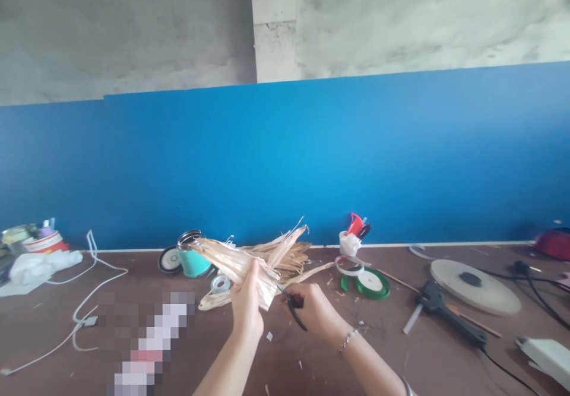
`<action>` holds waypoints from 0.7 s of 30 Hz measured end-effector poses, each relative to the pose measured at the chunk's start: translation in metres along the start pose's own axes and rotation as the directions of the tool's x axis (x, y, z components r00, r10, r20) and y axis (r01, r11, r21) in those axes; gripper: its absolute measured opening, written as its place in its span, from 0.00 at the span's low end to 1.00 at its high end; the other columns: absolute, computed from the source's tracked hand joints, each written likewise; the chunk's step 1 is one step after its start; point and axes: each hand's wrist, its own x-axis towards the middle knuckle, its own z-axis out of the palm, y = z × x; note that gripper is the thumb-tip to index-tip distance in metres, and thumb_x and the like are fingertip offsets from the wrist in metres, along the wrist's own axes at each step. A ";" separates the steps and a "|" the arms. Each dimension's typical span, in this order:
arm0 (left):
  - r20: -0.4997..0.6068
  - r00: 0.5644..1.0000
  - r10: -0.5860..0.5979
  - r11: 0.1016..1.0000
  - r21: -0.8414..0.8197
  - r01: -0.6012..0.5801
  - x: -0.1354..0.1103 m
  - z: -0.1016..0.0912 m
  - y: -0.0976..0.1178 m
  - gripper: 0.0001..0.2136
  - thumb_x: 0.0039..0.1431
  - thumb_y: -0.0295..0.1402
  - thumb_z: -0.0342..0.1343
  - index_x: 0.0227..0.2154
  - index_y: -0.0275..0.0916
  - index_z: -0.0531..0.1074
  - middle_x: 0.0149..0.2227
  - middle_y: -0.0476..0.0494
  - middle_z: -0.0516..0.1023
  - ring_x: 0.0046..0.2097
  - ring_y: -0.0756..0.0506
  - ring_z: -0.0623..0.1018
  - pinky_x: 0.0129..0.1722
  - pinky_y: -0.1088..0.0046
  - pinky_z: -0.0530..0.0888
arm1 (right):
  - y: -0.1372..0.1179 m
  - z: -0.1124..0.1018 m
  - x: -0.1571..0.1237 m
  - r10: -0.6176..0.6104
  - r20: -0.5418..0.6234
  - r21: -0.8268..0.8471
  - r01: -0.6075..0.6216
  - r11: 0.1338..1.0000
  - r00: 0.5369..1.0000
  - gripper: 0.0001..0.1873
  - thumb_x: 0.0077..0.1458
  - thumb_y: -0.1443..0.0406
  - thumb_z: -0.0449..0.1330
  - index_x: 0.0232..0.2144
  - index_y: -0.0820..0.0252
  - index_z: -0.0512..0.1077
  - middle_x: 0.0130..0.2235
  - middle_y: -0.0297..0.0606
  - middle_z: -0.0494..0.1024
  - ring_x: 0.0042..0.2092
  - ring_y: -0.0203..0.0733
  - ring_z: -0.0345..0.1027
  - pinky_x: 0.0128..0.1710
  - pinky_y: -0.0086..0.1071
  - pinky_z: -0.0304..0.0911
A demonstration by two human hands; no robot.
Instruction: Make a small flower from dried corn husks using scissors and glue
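My left hand (248, 301) is closed around a dried corn husk (236, 263), thumb on top, its pale sheet fanning up and to the left. In my right hand (314, 310) is a pair of scissors with black handles (294, 313); the blades meet the lower right part of the husk. Whether the blades are apart cannot be made out. Behind the hands lies a pile of more dried husks (291, 253). A turquoise can (195, 262) stands just left of the pile, and a small tape roll (220, 283) sits in front of it.
Right of the hands are a green ribbon spool (373, 283), a white cup with pens (350, 243), a glue gun (449, 313) and a round turntable (474, 286). A white cable (84, 301) trails at left. A blue panel (285, 164) borders the table's back edge.
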 end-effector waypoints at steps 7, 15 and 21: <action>-0.022 1.000 -0.010 1.000 0.022 0.011 -0.001 0.001 -0.001 0.13 0.46 0.36 0.64 0.32 0.31 0.77 0.32 0.38 0.81 0.37 0.41 0.80 0.33 0.70 0.76 | -0.003 -0.002 -0.001 0.001 0.011 0.007 -0.001 1.000 1.000 0.10 0.42 0.69 0.54 0.22 0.65 0.75 0.19 0.31 0.66 0.23 0.32 0.53 0.24 0.24 0.50; -0.060 0.996 -0.063 0.998 0.013 0.064 -0.001 0.001 -0.001 0.12 0.47 0.35 0.64 0.33 0.32 0.76 0.32 0.38 0.81 0.36 0.42 0.80 0.29 0.72 0.75 | -0.001 -0.001 -0.001 0.018 0.016 0.015 -0.018 1.000 1.000 0.10 0.40 0.70 0.54 0.23 0.66 0.76 0.19 0.31 0.67 0.24 0.32 0.53 0.24 0.24 0.50; -0.028 0.997 -0.074 0.997 0.028 0.074 0.005 -0.001 -0.004 0.17 0.45 0.38 0.65 0.35 0.29 0.76 0.33 0.35 0.81 0.37 0.39 0.80 0.31 0.69 0.76 | 0.003 -0.001 0.000 0.025 0.019 0.000 -0.025 1.000 1.000 0.11 0.40 0.70 0.54 0.24 0.65 0.77 0.18 0.32 0.68 0.23 0.32 0.54 0.23 0.24 0.51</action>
